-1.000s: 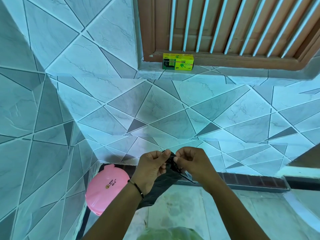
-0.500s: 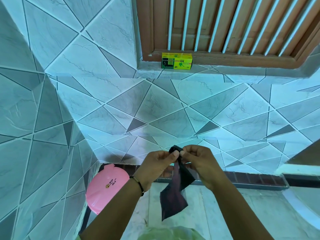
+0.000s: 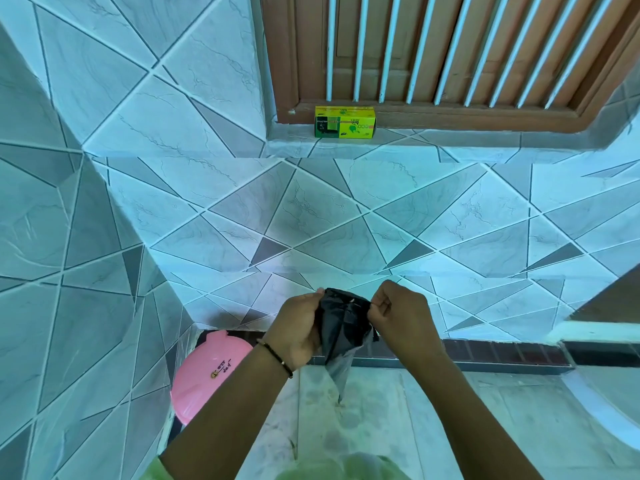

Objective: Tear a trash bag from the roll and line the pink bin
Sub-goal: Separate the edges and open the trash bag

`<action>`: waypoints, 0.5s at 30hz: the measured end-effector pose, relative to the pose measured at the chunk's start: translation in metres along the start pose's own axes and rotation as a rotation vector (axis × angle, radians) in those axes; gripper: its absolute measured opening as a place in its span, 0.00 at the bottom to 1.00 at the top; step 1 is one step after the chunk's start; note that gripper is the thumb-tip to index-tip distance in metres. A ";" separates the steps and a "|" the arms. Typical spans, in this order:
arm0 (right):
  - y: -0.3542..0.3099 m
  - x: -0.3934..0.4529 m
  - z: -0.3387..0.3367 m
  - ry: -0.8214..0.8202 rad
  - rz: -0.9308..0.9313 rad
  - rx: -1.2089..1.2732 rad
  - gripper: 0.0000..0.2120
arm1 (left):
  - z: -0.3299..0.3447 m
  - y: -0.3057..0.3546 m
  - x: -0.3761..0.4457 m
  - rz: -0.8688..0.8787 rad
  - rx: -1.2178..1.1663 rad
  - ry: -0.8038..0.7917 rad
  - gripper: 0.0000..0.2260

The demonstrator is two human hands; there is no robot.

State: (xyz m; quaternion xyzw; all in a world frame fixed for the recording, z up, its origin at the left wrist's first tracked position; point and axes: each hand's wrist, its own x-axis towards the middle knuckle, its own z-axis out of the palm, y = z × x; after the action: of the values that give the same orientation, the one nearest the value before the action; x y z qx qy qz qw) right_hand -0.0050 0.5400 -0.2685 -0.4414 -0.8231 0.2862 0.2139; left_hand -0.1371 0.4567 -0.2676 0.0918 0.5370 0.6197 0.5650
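**Both hands pinch the top of a black bag above the floor**

The left hand [image 3: 298,332] and the right hand [image 3: 398,315] are raised side by side in front of a wall of grey and pale blue tiles [image 3: 311,216] cut in slanting triangles. Between them hangs a thin black plastic trash bag [image 3: 343,323]. The left fingers [image 3: 313,299] are pressed together on the bag's upper left edge, and the right fingers [image 3: 375,306] are curled and pinching its upper right edge, so the bunched top is drawn between the two hands. Below the hands the bag narrows to a crumpled, greyer tail that dangles free over the pale floor [image 3: 450,410], touching nothing. A dark beaded bracelet [image 3: 277,356] circles the left wrist.

The round pink plastic bin [image 3: 204,375] stands low in the corner, to the left of the left forearm and apart from the bag; only its pink top with a small printed mark can be seen. Higher up, a yellow-green cardboard box [image 3: 344,121] sits on the tiled ledge [image 3: 450,143], just below a brown wooden window frame with white bars [image 3: 433,46].
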 end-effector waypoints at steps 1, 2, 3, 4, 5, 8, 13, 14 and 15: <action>0.000 0.001 -0.001 0.023 0.001 0.013 0.03 | 0.000 0.000 0.001 0.029 0.064 0.017 0.14; 0.001 0.003 -0.003 0.057 0.012 0.046 0.04 | -0.002 0.000 0.003 0.106 0.222 0.034 0.16; 0.003 0.004 -0.006 0.088 0.041 0.098 0.04 | -0.005 0.001 0.003 0.218 0.457 0.041 0.16; 0.005 0.006 -0.009 0.108 0.093 0.180 0.05 | -0.009 0.001 0.004 0.348 0.718 0.052 0.15; 0.007 0.008 -0.013 0.115 0.163 0.300 0.05 | -0.013 0.001 0.004 0.461 0.951 0.066 0.12; 0.010 0.012 -0.020 0.104 0.362 0.712 0.07 | -0.025 0.006 0.006 0.574 1.319 0.107 0.08; 0.007 0.006 -0.023 -0.034 0.375 1.091 0.12 | -0.031 0.019 0.009 0.446 0.884 0.131 0.06; 0.006 0.005 -0.023 -0.071 0.360 1.098 0.11 | -0.026 0.021 0.007 0.357 0.631 0.105 0.06; 0.005 0.004 -0.021 -0.093 0.353 1.046 0.09 | -0.021 0.021 0.005 0.290 0.430 0.095 0.07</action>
State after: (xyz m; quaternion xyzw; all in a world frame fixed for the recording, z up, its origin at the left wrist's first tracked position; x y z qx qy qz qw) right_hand 0.0087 0.5511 -0.2556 -0.3945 -0.4932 0.7076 0.3168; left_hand -0.1670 0.4536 -0.2624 0.2565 0.6635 0.5695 0.4118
